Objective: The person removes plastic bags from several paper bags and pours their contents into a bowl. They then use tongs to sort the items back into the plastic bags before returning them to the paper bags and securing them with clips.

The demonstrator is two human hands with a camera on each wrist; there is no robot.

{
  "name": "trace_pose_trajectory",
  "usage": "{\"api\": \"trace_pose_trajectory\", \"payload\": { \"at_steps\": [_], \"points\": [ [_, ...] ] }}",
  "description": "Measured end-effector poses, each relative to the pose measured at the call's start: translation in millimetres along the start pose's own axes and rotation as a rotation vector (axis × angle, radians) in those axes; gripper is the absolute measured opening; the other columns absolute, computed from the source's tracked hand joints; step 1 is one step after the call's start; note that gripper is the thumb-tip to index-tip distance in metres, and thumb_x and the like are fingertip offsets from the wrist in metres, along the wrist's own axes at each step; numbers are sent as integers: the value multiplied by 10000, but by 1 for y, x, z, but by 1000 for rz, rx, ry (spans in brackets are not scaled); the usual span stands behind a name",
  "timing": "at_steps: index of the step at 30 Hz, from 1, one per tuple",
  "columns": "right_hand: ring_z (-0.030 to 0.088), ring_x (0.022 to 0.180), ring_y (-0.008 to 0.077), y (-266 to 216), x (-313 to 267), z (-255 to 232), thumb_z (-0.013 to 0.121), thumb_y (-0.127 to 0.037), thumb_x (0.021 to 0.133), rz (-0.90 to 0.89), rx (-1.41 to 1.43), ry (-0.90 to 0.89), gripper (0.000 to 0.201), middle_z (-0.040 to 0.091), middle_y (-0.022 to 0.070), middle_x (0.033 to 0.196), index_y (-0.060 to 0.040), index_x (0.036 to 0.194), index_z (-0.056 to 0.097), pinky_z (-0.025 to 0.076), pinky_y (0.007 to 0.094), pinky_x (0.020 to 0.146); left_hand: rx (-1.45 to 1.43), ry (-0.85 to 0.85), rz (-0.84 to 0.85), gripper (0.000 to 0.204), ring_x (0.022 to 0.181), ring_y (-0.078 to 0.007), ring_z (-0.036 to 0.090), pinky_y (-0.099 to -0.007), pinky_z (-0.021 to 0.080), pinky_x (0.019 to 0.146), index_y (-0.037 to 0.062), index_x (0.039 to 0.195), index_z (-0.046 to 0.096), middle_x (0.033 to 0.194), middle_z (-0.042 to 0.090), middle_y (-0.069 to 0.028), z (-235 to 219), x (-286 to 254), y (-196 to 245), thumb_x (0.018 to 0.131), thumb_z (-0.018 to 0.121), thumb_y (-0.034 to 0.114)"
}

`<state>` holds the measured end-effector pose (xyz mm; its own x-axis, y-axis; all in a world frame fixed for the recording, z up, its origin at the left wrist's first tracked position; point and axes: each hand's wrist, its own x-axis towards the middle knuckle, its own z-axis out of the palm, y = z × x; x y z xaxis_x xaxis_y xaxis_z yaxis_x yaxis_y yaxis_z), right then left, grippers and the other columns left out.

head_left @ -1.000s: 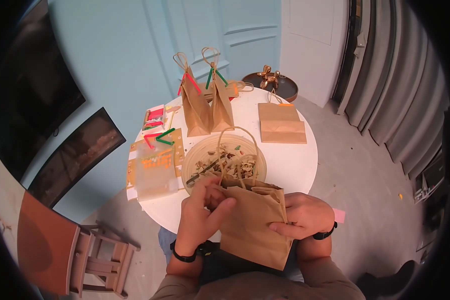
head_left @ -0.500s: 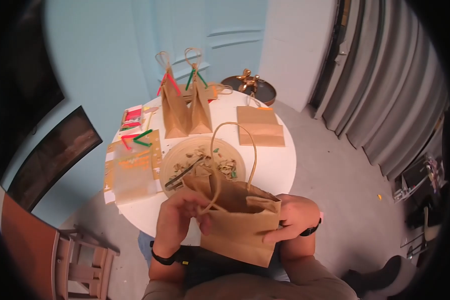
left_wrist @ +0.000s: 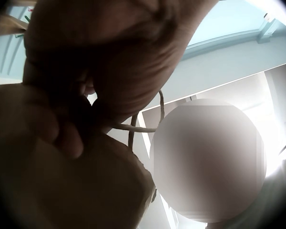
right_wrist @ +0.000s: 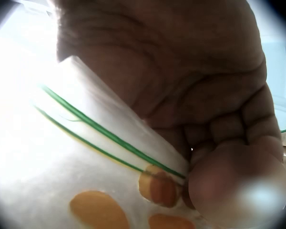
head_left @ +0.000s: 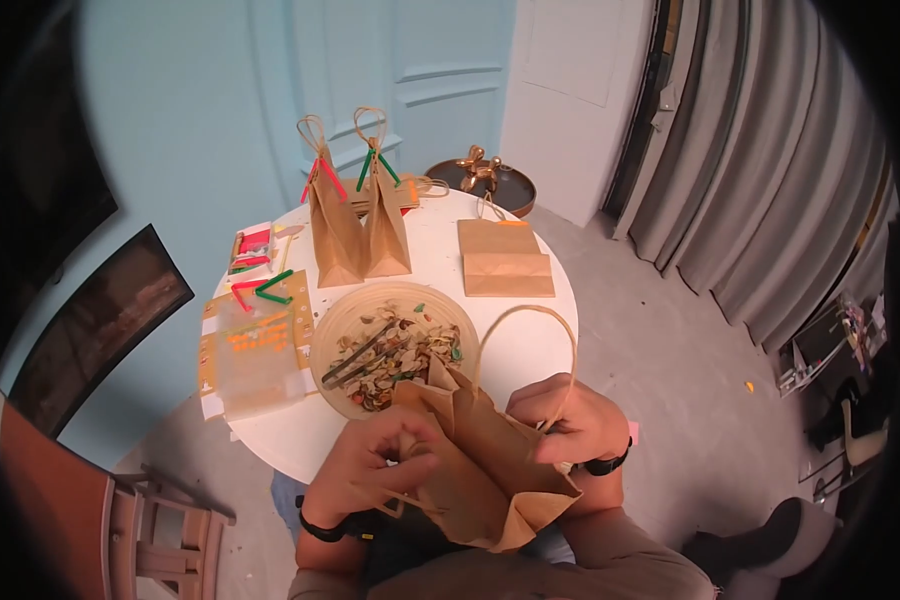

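Observation:
A brown paper bag [head_left: 485,460] is held up in front of the person, its mouth spread and tilted toward the head camera. My left hand [head_left: 375,468] grips its left rim, with one twisted handle hanging below the fingers. On the other side, my right hand [head_left: 572,420] pinches the far right rim; the second handle [head_left: 525,312] arches up beside it. In the right wrist view, a whitish sheet [right_wrist: 43,176] with green lines and orange spots lies against the palm. The brown bag side [left_wrist: 86,191] fills the lower left wrist view.
Behind the bag, a round shallow basket [head_left: 322,335] holds dried petals and a dark narrow tool [head_left: 360,355]. Two upright paper bags [head_left: 335,235] stand at the back of the white table [head_left: 435,265]. A flat bag [head_left: 507,272] lies right; a translucent printed sheet [head_left: 260,375] lies left.
The bag has tilted and its mouth has widened toward the camera. My right hand has moved up from the bag's side to its rim. The left hand still handles the left rim.

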<state>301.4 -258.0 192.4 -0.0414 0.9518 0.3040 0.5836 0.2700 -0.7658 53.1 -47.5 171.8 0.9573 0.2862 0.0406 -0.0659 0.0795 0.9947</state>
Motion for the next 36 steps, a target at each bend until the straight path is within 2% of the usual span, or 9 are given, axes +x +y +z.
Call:
{"api": "trace_pose_trajectory", "payload": {
  "at_steps": [2,5,8,9,14,18,26,30,36],
  "points": [
    [627,694,380,-13,1,-3,776,-415,1009,62,-89,-21,488,619,177,743,44,859,706,496,441,659,-11,2,-75,142,730,-55,639,-252,477,645,-2,1078,764,819,703,17,5,-3,7,958,841,-7],
    [644,681,277,-21,-4,1,748,-148,931,87,-100,167,179,675,131,749,19,868,750,514,391,657,337,81,99,121,725,-69,657,-252,487,641,-11,1038,768,801,719,-11,0,-6,3,923,803,-27],
    [663,699,194,-19,-21,-14,731,-110,917,279,-81,369,143,710,109,769,27,894,765,517,365,658,360,237,125,85,691,-73,645,-243,494,648,-5,950,762,775,717,-26,-9,-25,8,872,755,-37],
    [660,701,181,-19,-22,-16,725,-108,923,330,-101,367,147,703,106,760,31,891,763,513,364,657,354,256,298,48,606,-97,664,-303,477,559,28,902,766,673,697,-61,-14,-26,5,873,768,-10],
    [645,680,170,-28,-20,-2,726,-112,946,488,-149,352,177,686,104,729,44,870,762,501,365,643,401,276,330,44,601,-114,624,-288,457,572,15,892,748,699,674,-50,-9,-39,14,854,750,-7],
    [633,649,160,-38,-15,6,759,-120,951,376,-184,310,175,708,104,733,42,888,775,485,356,612,495,246,412,66,592,-139,629,-301,453,569,17,929,734,696,631,-69,-3,-24,6,864,739,3],
    [627,627,126,-59,-2,-2,851,-205,984,503,-316,297,281,726,100,737,47,881,776,476,340,585,492,146,539,120,674,-355,725,-416,559,643,6,976,674,760,702,-165,20,32,-44,901,768,2],
    [625,670,157,-72,-19,-21,882,-171,937,431,-536,358,270,720,74,757,44,847,746,477,338,641,502,169,536,144,746,-406,762,-461,579,675,0,985,683,810,743,-197,22,54,-64,906,801,23],
    [607,878,218,-126,-61,-58,815,-131,833,192,-447,531,168,678,58,873,-26,877,692,446,353,833,522,193,525,165,812,-444,771,-514,589,722,-2,1012,674,828,749,-211,22,68,-73,914,803,24]
  ]
}}
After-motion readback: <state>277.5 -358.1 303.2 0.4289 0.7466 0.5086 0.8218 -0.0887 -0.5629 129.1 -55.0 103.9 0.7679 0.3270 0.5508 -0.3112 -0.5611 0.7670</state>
